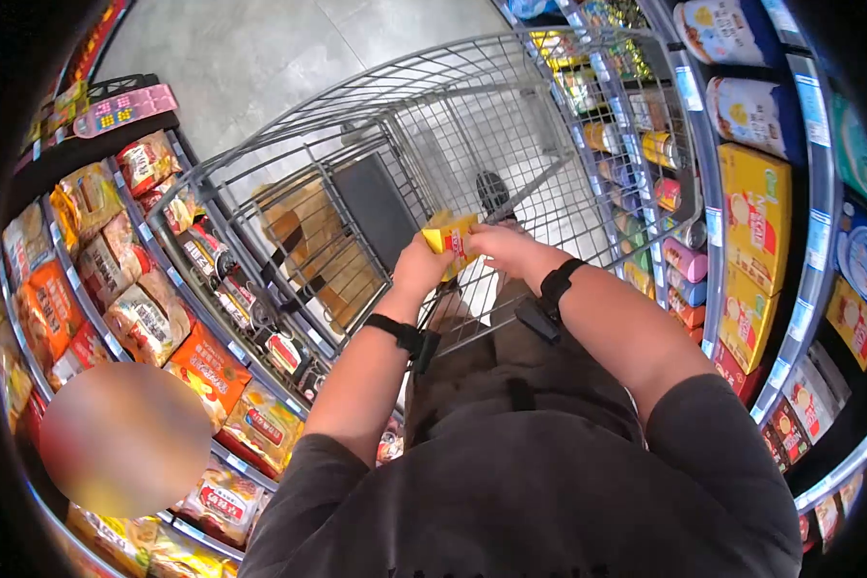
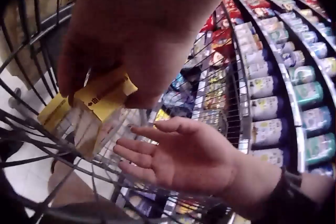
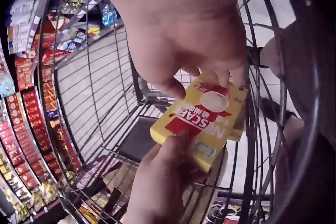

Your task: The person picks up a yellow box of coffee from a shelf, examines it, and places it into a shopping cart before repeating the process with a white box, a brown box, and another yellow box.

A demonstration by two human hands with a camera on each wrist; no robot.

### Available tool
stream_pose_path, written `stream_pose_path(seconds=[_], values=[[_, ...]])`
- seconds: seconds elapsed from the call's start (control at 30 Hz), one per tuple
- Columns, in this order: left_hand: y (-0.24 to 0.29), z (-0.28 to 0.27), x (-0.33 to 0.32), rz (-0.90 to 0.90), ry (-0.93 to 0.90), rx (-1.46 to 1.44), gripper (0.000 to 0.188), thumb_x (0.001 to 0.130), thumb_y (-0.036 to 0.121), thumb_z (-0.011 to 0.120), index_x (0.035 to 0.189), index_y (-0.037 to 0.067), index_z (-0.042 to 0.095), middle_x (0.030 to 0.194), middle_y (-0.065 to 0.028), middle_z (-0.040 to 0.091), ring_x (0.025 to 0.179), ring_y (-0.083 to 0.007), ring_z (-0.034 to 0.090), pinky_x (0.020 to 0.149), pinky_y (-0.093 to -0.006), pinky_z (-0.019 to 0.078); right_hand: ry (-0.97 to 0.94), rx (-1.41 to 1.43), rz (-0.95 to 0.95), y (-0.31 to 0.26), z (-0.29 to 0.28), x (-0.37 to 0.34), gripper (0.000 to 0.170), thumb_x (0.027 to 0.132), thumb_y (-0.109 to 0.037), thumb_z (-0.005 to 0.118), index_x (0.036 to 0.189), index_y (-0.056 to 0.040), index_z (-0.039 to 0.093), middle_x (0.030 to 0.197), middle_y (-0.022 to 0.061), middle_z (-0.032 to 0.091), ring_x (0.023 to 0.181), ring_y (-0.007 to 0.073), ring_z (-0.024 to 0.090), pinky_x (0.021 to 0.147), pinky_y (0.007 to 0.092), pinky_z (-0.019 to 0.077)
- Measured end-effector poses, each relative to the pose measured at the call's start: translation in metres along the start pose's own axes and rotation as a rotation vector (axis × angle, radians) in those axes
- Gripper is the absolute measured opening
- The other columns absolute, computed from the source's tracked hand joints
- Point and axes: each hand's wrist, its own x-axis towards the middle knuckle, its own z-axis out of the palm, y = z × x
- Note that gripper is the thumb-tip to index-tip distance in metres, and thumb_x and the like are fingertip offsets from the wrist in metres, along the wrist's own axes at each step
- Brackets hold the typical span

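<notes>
In the head view, a yellow and red Nescafé coffee box (image 1: pixel 450 239) is held over the shopping cart (image 1: pixel 289 144). My left hand (image 1: pixel 422 267) grips it; in the right wrist view, the left thumb lies across the printed face of the coffee box (image 3: pixel 202 116). My right hand (image 1: pixel 511 249) is at the other end of the box, its fingertips close by the edge. From the left wrist camera, the right hand (image 2: pixel 181 153) shows its palm with fingers extended beside the coffee box (image 2: pixel 107 95). A yellow cardboard piece (image 2: pixel 54 111) juts out at the box's side.
The cart's wire basket has a dark flat panel (image 1: pixel 380 197) and a brown carton (image 1: pixel 323 260) by it. Shelves of bagged food (image 1: pixel 149 313) line the left. Yellow Nescafé boxes (image 1: pixel 753 217) and tubs (image 1: pixel 749 114) fill the right shelves. Grey floor (image 1: pixel 250 67) lies ahead.
</notes>
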Motion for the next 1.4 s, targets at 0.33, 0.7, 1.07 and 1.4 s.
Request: stream_pose_path(seconds=[0.33,0.7,1.07,1.4], values=[[-0.020,0.041,0.039,-0.293,-0.080,-0.002,0.059,0.080,0.045,0.078,0.113,-0.003,0.071,0.109,-0.0272,0.072,0.105,-0.0390,0.071,0.090,-0.0452,0.0565,-0.036,-0.318,-0.173,0.049,0.017,0.099,0.064,0.084,-0.021,0.066,0.143,0.0021,0.052,0.128,0.0189,0.066,0.118,0.0311,0.061,0.097,0.0391,0.0471],[-0.045,0.049,0.043,-0.337,-0.261,-0.060,0.051,0.085,0.042,0.076,0.110,-0.002,0.074,0.108,-0.0249,0.073,0.103,-0.0375,0.071,0.088,-0.0456,0.0560,-0.052,-0.456,0.009,0.044,0.002,0.107,0.049,0.082,-0.021,0.063,0.129,-0.0102,0.065,0.110,0.0060,0.065,0.097,0.0209,0.057,0.080,0.0360,0.0458],[-0.059,-0.006,-0.004,-0.065,0.037,-0.314,0.030,0.087,0.029,0.068,0.100,0.002,0.071,0.098,-0.0214,0.074,0.096,-0.0369,0.072,0.085,-0.0436,0.0554,-0.012,-0.635,-0.120,0.014,0.005,0.055,0.045,0.086,-0.029,0.066,0.124,-0.0045,0.069,0.101,0.0024,0.064,0.091,0.0135,0.054,0.075,0.0304,0.0443],[-0.063,-0.115,-0.159,0.314,0.169,-0.231,0.026,0.095,0.021,0.065,0.113,0.002,0.064,0.103,-0.0178,0.074,0.099,-0.0327,0.071,0.087,-0.0404,0.0548,0.281,0.140,-0.452,0.000,-0.038,-0.123,0.042,0.100,-0.017,0.052,0.138,-0.0021,0.054,0.126,0.0130,0.068,0.118,0.0230,0.065,0.097,0.0367,0.0519]])
